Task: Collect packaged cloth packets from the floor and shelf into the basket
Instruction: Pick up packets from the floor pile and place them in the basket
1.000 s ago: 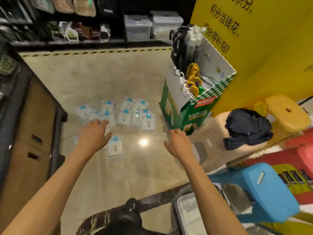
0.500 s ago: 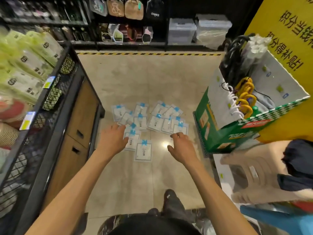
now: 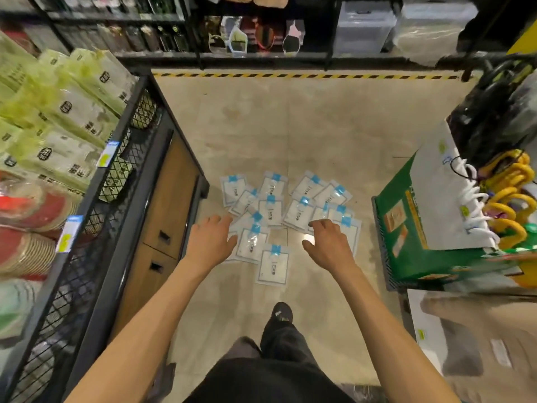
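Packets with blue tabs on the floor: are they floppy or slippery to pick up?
Probably floppy and light: the nearest packet looks like a thin clear sleeve lying flat, and others overlap loosely. The glossy film on the smooth floor suggests they may slide when pushed. Flat edges could be hard to pinch.

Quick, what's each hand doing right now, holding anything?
Left hand: open, holding nothing, over the packets.
Right hand: open, fingers loosely curled, holding nothing.

Beige tiled floor carried approx. a dozen clear packets w/ blue tabs — overlapping, loosely clustered mid-aisle.
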The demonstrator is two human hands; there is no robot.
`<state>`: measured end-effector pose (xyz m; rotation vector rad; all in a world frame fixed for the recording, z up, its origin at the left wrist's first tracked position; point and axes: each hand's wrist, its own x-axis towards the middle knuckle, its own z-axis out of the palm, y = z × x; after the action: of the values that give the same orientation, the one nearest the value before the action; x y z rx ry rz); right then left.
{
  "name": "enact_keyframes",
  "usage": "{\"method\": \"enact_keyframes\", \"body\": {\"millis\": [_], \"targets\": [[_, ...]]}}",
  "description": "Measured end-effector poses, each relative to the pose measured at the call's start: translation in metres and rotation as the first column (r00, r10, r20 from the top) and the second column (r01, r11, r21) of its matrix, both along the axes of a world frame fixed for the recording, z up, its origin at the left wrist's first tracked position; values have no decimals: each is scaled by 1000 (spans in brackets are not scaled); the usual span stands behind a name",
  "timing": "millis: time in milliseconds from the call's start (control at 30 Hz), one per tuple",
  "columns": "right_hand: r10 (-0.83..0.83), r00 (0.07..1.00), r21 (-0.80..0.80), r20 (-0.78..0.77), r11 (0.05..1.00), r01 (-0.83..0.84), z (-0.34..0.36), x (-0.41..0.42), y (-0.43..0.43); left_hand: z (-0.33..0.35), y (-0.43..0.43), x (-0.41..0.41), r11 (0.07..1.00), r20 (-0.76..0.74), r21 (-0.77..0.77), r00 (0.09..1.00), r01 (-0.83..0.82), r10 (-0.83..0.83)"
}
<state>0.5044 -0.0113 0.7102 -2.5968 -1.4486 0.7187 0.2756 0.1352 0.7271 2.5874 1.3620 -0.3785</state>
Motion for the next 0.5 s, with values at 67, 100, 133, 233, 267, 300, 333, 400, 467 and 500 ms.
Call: {"method": "enact_keyframes", "body": {"millis": [67,100,133,233,267,300,333,400,467,500], "targets": [[-15,1000,-10,-23,1000,15,-8,6,19,-10,20,6,1000,-11,-8,1000,6,-6],[-17,999,-20,-28,1000,17,-11,9,27,-15,31,10,1000,-21,-16,1000,8,-9],[-24,999,-33,-36,999,23,-15,12,34,-20,41,15,999,-29,-32,1000,6,-7],[-61,996,-88,-65,995,55,-30,18,50,-38,64,23,996,-57,-87,998,16,-21],[-78,994,-106,-72,992,70,-36,19,55,-47,72,25,995,-58,-99,998,20,-26],[-100,992,-126,-75,988,90,-42,20,60,-55,81,26,993,-56,-115,998,17,-24],[-125,989,-143,-79,983,113,-49,21,64,-65,89,28,991,-57,-134,998,12,-20],[-181,979,-169,-91,972,164,-68,21,72,-89,108,32,987,-50,-157,998,25,-33],[-223,969,-189,-108,961,200,-91,19,80,-116,124,35,983,-69,-182,996,37,-50],[-237,964,-203,-117,956,210,-105,17,85,-132,131,36,979,-88,-197,994,42,-61]]}}
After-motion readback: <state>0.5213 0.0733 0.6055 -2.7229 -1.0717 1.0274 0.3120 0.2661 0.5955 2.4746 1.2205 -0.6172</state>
